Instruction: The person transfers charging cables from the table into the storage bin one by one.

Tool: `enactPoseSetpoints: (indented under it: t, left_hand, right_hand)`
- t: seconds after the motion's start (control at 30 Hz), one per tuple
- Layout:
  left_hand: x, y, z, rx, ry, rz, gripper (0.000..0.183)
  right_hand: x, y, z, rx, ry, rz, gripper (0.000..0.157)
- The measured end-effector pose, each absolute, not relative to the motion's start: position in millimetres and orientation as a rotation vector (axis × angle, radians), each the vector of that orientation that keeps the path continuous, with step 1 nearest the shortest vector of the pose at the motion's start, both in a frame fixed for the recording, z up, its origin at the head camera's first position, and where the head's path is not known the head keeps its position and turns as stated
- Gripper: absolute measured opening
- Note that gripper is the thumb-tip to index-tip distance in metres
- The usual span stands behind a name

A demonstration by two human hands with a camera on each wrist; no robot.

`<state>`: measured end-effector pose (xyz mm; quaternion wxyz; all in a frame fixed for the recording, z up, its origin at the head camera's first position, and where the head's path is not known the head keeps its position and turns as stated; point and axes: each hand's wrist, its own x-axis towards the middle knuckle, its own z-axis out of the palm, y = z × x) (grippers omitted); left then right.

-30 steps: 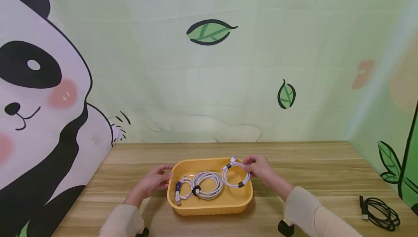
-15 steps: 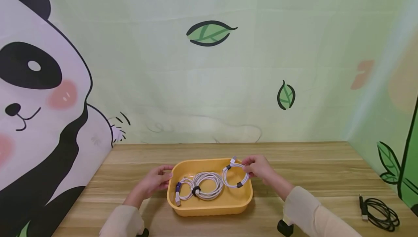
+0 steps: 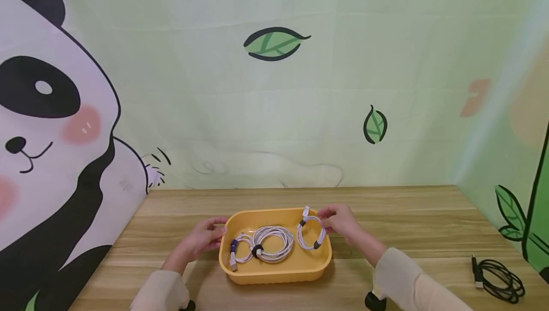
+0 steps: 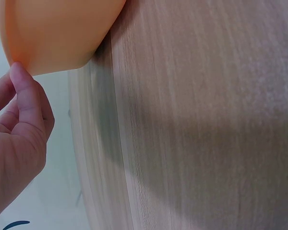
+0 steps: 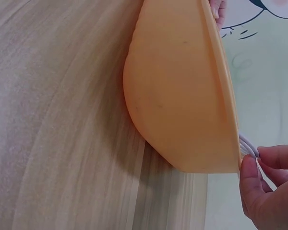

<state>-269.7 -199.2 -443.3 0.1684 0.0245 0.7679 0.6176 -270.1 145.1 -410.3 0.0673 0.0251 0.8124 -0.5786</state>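
A yellow plastic bin point(image 3: 274, 276) sits in the middle of the table in the head view. My left hand point(image 3: 205, 235) holds its left rim by the fingertips; the left wrist view has the thumb against the bin's wall point(image 4: 57, 33). My right hand point(image 3: 340, 220) pinches a small coiled white USB cable point(image 3: 300, 237) with black ties, over the bin's right end. In the right wrist view this cable point(image 5: 248, 143) shows between thumb and finger at the rim. Inside the bin lie a larger white cable coil point(image 3: 280, 254) with a black strap and a small white cable point(image 3: 243, 256) with a dark blue tie.
A coiled black cable point(image 3: 499, 280) lies on the wooden table point(image 3: 407, 215) at the far right. Behind the table hangs a pale green backdrop point(image 3: 206, 87) with a printed panda and leaves.
The white cable in my right hand has turned and shifted slightly to the right, its plug now pointing more upright. My left hand and the bin have stayed put.
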Motion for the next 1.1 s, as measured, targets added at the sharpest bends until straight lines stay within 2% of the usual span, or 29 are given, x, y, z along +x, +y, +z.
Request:
enactPoseSetpoints:
  t: [0.5, 1.1]
  left_hand:
    - [-268.0, -200.9, -443.0, 0.121, 2.168, 1.776, 0.045]
    - [-268.4, -198.1, -442.1, 0.058, 2.200, 1.746, 0.042]
  right_hand:
    - [-269.4, 136.4, -418.1, -0.029, 2.679, -1.648, 0.019]
    - [-269.4, 128.5, -424.0, -0.380, 2.972, -1.313, 0.011]
